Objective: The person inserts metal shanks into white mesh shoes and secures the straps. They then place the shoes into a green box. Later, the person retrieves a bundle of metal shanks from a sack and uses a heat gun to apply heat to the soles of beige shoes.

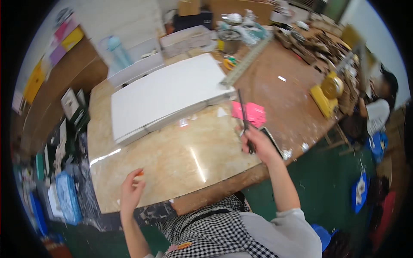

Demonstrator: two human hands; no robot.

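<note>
My right hand (pixel 258 144) is closed around a long, slim, dark tool (pixel 243 105), perhaps scissors, whose narrow end points away from me. Beneath and beside its tip lie pink paper pieces (pixel 256 114). A dark flat object (pixel 272 141) with a pale edge lies by my right wrist, partly covered. My left hand (pixel 132 191) hovers over the table's near left part, thumb and fingers curved and apart. Something small and orange (pixel 141 173) shows at a fingertip; whether it is worn or held is unclear. Beyond both hands rests a large stack of white sheets (pixel 167 94).
The glossy tan tabletop (pixel 172 167) adjoins a brown surface (pixel 284 94) on the right. A metal ruler (pixel 249 60), a tin (pixel 229 41), a white box (pixel 137 58) and a yellow scale-like device (pixel 325 96) stand farther off. Another person (pixel 380 107) sits at right.
</note>
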